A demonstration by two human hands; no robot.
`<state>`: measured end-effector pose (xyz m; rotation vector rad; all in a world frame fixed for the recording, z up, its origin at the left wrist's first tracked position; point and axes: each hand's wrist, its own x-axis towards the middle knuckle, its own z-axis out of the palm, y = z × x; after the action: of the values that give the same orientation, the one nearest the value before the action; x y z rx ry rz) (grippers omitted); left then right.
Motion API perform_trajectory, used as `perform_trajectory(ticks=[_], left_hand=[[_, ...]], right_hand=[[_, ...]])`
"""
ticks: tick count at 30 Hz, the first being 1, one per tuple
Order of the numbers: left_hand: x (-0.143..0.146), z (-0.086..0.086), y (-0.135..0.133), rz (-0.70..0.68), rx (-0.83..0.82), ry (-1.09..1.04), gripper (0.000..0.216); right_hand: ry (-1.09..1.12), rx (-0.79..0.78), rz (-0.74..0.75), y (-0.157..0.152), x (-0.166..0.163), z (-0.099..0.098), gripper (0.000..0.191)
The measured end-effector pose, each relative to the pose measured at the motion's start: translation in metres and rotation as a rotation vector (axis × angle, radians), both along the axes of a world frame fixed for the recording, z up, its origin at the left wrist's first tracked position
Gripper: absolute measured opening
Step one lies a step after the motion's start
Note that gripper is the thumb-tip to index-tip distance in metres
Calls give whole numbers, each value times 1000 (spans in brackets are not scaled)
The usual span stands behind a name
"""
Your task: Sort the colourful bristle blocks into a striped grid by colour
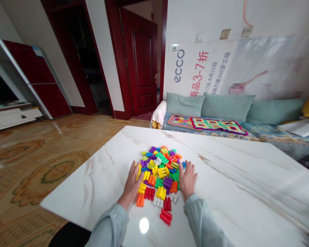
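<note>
A heap of small plastic building pieces point(160, 171) in yellow, green, purple, red, orange, white and blue lies on a white marble table point(234, 178). My left hand point(132, 182) rests flat against the heap's left side, fingers stretched out. My right hand point(187, 178) lies flat against the right side, fingers also straight. Both hands cup the pile between them and hold nothing. A few red pieces point(166, 216) lie loose near the table's front, between my grey sleeves.
A sofa point(221, 116) with teal cushions and a bright crocheted blanket stands behind the table. Tiled floor point(41, 154) spreads to the left, with a dark red door point(141, 61) and a white TV cabinet point(12, 116) beyond.
</note>
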<state>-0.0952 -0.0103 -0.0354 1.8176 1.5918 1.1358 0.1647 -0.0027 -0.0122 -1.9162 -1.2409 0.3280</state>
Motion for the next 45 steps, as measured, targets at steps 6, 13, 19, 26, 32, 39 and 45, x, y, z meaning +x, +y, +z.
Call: perform_trajectory(ticks=[6, 13, 19, 26, 32, 39, 45], left_hand=[[1, -12, 12, -21, -44, 92, 60], [3, -9, 9, -38, -11, 212, 56], [5, -3, 8, -35, 3, 302, 56], [7, 5, 5, -31, -10, 375, 55], [7, 9, 4, -30, -5, 397, 55], [8, 12, 3, -29, -21, 399, 58], [7, 12, 4, -22, -9, 358, 55]], right_hand=[[8, -69, 114, 50, 36, -3, 75], [234, 169, 177, 35, 30, -19, 80], [437, 402, 34, 13, 40, -28, 67], [504, 479, 53, 5, 37, -26, 56], [512, 525, 51, 5, 36, -25, 50], [555, 550, 32, 0, 33, -22, 50], [565, 556, 21, -14, 29, -22, 52]])
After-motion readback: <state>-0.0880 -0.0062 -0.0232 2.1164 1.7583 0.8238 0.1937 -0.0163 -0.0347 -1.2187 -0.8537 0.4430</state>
